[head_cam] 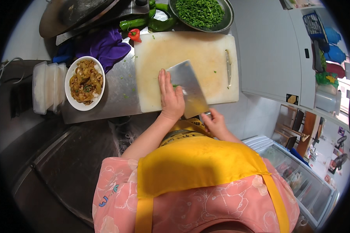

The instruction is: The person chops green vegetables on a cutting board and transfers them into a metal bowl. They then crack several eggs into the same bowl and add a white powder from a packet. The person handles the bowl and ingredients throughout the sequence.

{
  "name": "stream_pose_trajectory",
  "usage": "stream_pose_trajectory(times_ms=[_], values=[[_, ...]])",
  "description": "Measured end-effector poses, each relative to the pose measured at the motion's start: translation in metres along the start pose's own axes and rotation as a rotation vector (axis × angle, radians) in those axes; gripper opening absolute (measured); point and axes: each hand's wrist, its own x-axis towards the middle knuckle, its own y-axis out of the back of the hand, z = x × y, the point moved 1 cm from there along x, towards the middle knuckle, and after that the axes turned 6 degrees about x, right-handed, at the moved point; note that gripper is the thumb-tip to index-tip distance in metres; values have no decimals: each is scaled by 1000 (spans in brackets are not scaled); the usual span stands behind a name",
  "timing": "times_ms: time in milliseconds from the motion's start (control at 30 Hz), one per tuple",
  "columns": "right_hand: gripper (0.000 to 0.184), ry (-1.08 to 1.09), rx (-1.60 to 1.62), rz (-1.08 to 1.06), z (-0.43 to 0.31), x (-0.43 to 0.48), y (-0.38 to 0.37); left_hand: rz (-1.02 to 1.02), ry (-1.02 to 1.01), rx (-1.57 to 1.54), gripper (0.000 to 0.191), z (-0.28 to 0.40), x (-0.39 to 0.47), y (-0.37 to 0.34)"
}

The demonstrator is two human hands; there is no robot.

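Observation:
My right hand (214, 122) grips the handle of a broad metal cleaver (189, 87), whose blade lies tilted over the near edge of a white plastic cutting board (192, 46). Against the blade's left side rests my left hand (172, 100), its fingers extended and pointing away from me. A small green piece (175, 86) shows on the blade beside that thumb. Another green bit (215, 72) is on the board. Along the board's right end lies a slim small knife (228, 70). Beyond the board stands a metal bowl (232, 19) of chopped greens (199, 11).
Green peppers (163, 24) and a red pepper (135, 35) lie behind the board. To the left are a purple cloth (105, 48), a white bowl (68, 87) of food over rice, plastic containers (40, 87) and a dark wok (67, 20). A glass-topped freezer (306, 183) stands right.

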Motion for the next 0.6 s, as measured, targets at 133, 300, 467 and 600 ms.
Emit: stream_pose_trajectory(times_ms=[133,300,467,600], values=[[19,-38,135,-100,-4,-1,-28,119,31,-128,56,1,2,-4],[16,-44,268,-148,-35,2,-9,117,29,-422,68,23,32,2],[14,-6,372,-140,-88,12,26,22,-356,-278,69,73,103,-4],[14,44,384,-167,-128,31,62,-186,-569,54,92,110,144,-17]])
